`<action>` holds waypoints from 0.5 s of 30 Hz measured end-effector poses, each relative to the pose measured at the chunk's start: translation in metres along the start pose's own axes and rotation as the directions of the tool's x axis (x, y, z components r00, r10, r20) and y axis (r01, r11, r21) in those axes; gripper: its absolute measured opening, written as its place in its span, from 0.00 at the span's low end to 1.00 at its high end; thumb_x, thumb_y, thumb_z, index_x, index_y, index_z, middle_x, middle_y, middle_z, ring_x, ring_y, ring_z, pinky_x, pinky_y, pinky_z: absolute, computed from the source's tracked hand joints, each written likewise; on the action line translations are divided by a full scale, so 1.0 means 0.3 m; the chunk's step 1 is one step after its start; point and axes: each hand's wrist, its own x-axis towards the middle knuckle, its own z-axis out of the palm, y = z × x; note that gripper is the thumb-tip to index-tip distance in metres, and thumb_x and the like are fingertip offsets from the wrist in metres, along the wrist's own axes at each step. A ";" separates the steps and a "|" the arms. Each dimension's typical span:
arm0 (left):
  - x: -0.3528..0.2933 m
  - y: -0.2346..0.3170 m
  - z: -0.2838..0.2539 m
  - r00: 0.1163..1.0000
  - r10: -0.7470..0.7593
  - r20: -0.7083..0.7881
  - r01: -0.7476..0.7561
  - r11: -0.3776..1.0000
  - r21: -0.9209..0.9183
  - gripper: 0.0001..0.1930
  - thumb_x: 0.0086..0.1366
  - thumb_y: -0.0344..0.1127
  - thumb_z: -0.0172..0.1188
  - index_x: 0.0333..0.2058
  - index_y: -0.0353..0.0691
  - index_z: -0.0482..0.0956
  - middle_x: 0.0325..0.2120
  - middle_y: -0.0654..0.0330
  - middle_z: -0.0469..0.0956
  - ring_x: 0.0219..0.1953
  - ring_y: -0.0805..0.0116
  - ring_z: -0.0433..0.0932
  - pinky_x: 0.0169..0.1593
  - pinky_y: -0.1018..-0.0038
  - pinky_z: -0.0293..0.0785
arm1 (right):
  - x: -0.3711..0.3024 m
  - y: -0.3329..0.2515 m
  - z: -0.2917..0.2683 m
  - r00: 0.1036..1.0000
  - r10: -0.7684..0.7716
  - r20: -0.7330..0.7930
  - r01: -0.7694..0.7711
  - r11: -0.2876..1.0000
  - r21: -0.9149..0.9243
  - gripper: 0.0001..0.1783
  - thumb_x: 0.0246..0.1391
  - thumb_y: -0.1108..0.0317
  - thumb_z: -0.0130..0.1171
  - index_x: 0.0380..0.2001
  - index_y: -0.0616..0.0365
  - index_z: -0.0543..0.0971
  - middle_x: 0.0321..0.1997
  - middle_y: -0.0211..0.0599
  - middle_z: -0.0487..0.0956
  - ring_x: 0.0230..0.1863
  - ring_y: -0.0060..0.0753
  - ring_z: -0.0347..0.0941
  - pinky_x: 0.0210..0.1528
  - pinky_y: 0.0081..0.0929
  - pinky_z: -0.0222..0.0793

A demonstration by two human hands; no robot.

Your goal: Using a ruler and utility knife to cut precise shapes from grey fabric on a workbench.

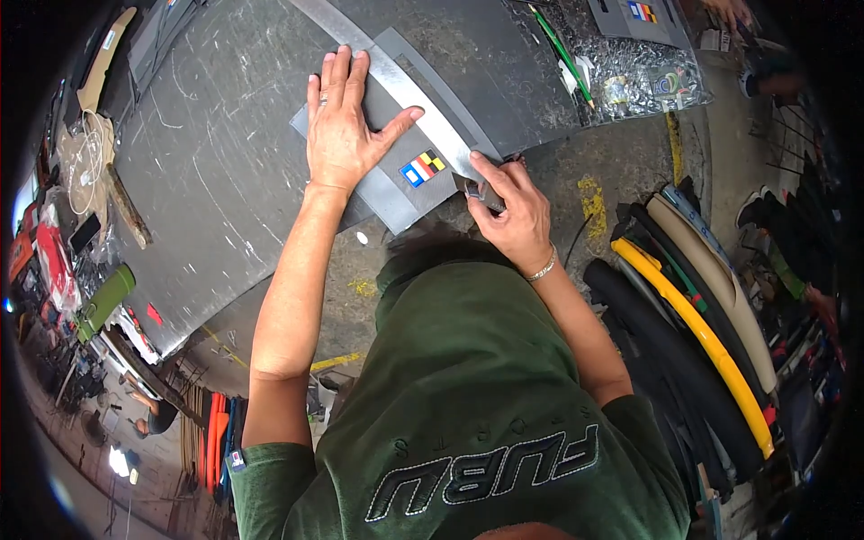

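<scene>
My left hand (346, 126) lies flat with spread fingers on a long metal ruler (423, 106) and a grey sheet (396, 184) that bears a small coloured flag patch (422, 167). The sheet rests on a big scratched dark board (225, 171). My right hand (515, 209) grips a small knife (475, 189) with its tip at the ruler's lower edge, by the sheet's right corner. The blade itself is mostly hidden by my fingers.
Shiny silver sheets with a green pen (560, 49) and another grey patch piece (641, 20) lie at the far end. Rolled black, yellow and beige material (711, 342) is stacked at the right. A green cylinder (103, 301) and clutter sit left. Another person's hand (727, 11) shows top right.
</scene>
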 end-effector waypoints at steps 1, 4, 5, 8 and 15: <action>0.001 0.001 0.001 1.000 0.003 -0.003 -0.003 1.000 -0.001 0.53 0.55 0.69 0.69 0.70 0.39 0.66 0.71 0.46 0.62 0.76 0.49 0.55 0.77 0.50 0.46 | 0.001 0.000 -0.001 1.000 -0.006 -0.003 0.006 1.000 -0.003 0.34 0.45 0.74 0.70 0.60 0.47 0.80 0.36 0.36 0.77 0.38 0.44 0.79 0.49 0.40 0.77; 0.003 0.002 0.000 1.000 0.007 -0.002 -0.007 1.000 0.005 0.53 0.56 0.70 0.69 0.70 0.38 0.66 0.72 0.46 0.62 0.76 0.49 0.55 0.77 0.50 0.46 | 0.001 -0.003 -0.006 1.000 0.008 0.002 -0.008 1.000 -0.010 0.34 0.45 0.74 0.71 0.60 0.47 0.80 0.36 0.36 0.77 0.38 0.44 0.79 0.45 0.39 0.76; 0.001 0.003 -0.002 1.000 0.005 0.002 -0.005 1.000 0.014 0.53 0.56 0.70 0.69 0.70 0.38 0.65 0.72 0.46 0.62 0.76 0.49 0.55 0.77 0.50 0.46 | 0.002 -0.008 -0.011 1.000 0.007 0.003 -0.007 1.000 -0.012 0.34 0.45 0.74 0.71 0.60 0.47 0.80 0.36 0.36 0.77 0.38 0.44 0.79 0.45 0.39 0.76; 0.002 0.006 -0.008 1.000 -0.002 0.014 0.002 1.000 -0.001 0.52 0.57 0.70 0.68 0.70 0.38 0.65 0.72 0.45 0.61 0.76 0.48 0.55 0.77 0.49 0.47 | 0.010 -0.024 -0.034 0.999 0.025 0.030 -0.026 1.000 0.003 0.31 0.50 0.72 0.71 0.60 0.48 0.80 0.37 0.38 0.78 0.38 0.44 0.79 0.43 0.39 0.76; 0.017 0.038 -0.053 0.998 0.006 0.057 -0.012 0.995 0.102 0.51 0.60 0.71 0.63 0.68 0.32 0.65 0.71 0.43 0.61 0.76 0.46 0.53 0.75 0.49 0.52 | 0.029 -0.086 -0.140 0.978 0.204 0.046 -0.205 0.979 0.014 0.32 0.61 0.75 0.63 0.67 0.60 0.66 0.59 0.54 0.77 0.59 0.53 0.77 0.62 0.38 0.71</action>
